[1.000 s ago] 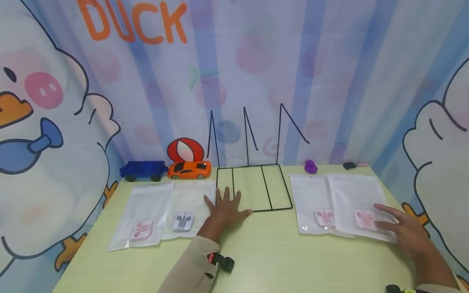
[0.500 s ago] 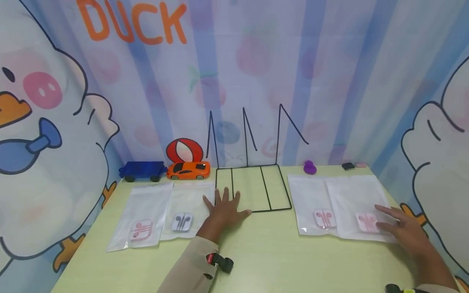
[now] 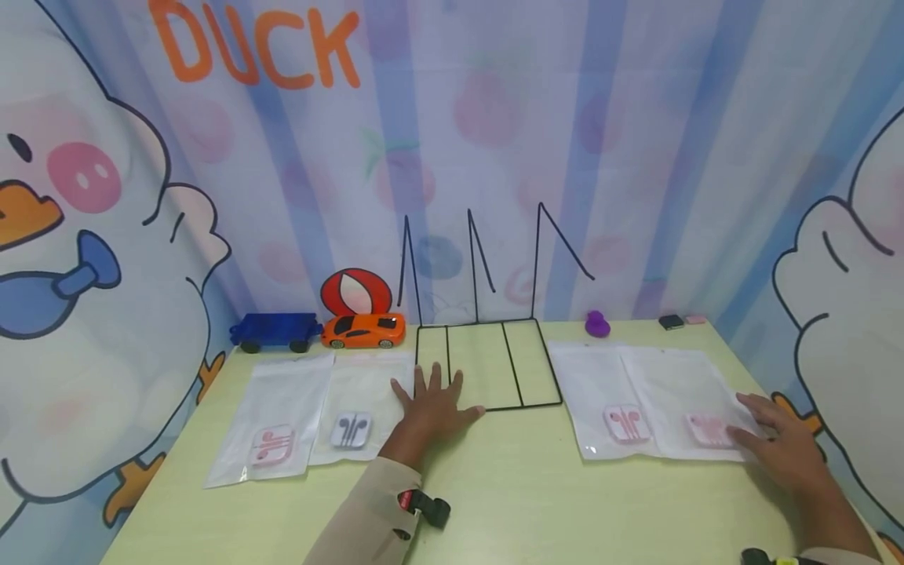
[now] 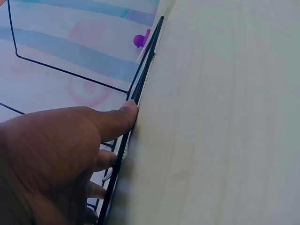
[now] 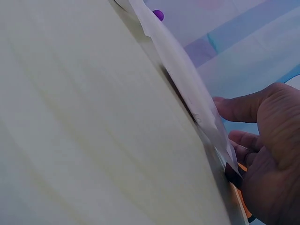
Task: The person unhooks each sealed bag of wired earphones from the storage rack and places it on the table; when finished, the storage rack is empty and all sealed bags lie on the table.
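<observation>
My left hand [image 3: 432,404] lies with fingers spread on the front left part of a black wire rack [image 3: 521,369]; in the left wrist view its thumb [image 4: 123,117] touches the front bar. My right hand [image 3: 787,443] is at the right edge of a white zip bag [image 3: 678,384] holding pink earphones in a square case [image 3: 709,430]. Its thumb [image 5: 229,108] rests against the bag, other fingers loosely bent beside the edge. This bag overlaps another white bag [image 3: 589,384] with pink earphones [image 3: 627,424].
Left of the rack lie two more bags, one with pink earphones [image 3: 272,445], one with grey earphones [image 3: 351,430]. Along the back stand a blue toy wagon [image 3: 278,331], an orange toy car [image 3: 363,331], a purple duck [image 3: 597,323] and a small black block [image 3: 671,322].
The rightmost bag has turned, its top shifting left and its bottom edge slightly back. My right fingertips have drawn right, to its edge. The left hand has stayed on the rack.
</observation>
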Motion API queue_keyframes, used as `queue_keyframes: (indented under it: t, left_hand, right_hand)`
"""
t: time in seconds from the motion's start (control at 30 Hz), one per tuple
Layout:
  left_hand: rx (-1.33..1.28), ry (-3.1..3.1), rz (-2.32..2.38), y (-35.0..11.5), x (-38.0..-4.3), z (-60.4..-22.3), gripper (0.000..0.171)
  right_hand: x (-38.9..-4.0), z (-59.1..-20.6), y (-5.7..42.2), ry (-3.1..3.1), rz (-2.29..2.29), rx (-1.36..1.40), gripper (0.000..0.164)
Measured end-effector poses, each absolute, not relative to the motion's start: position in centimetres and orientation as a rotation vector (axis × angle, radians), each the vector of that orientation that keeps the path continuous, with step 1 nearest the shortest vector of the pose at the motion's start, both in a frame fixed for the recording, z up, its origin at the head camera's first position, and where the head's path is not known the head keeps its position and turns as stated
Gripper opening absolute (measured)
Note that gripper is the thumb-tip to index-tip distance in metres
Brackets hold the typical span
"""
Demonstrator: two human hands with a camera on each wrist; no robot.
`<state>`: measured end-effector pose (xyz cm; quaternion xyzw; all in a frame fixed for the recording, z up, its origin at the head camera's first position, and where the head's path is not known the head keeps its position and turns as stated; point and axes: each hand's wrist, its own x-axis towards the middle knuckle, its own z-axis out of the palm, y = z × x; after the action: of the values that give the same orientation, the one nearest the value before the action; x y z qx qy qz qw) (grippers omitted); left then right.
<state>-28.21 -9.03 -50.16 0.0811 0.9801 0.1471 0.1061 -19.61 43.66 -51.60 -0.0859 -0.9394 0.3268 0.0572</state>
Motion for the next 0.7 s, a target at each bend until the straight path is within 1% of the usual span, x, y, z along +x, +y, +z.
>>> queue_keyframes:
  t: [0.43,0.7]
  left_hand:
    - [0.238,2.922,0.427,-8.9,-28.4,-50.2,0.088]
    - [0.168,2.988,0.395,-10.6,-27.9,-50.1,0.09]
  right_hand:
    - [-19.7,-52.7,43.9,-2.745,0.984,-0.13,0.057]
    - [-19.6,-52.6,43.6,-2.757,0.92,-0.186,0.05]
